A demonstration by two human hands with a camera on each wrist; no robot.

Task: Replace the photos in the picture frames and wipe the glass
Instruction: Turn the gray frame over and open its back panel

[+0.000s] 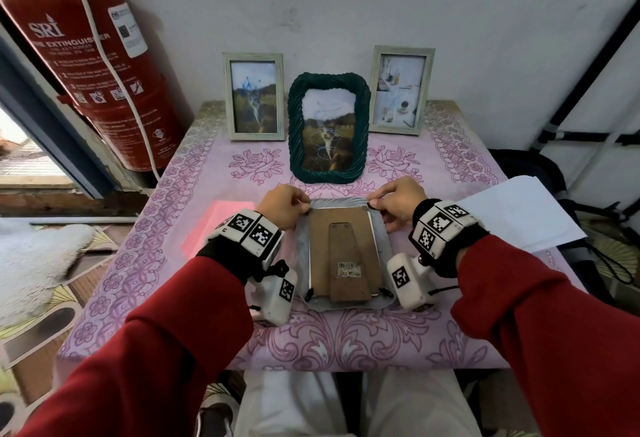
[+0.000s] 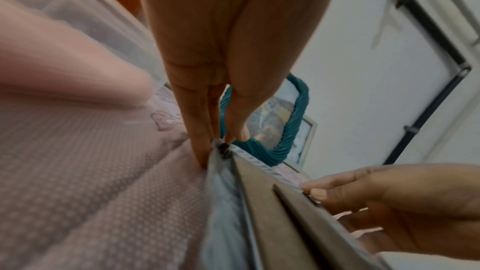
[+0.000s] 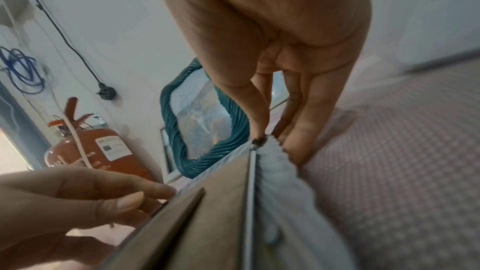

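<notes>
A grey picture frame lies face down on the pink tablecloth, its brown backing board and folded stand facing up. My left hand pinches the small black clip at the frame's far left corner. At the far right corner my right hand pinches the matching clip. The wrist views show each thumb and forefinger closed at its corner, for the left hand and the right hand. Two more black clips sit at the near corners. The glass side is hidden underneath.
Behind stand a teal rope frame and two pale wooden frames, all with photos. A white sheet of paper lies at the right, a pink cloth at the left. A red fire extinguisher leans at the far left.
</notes>
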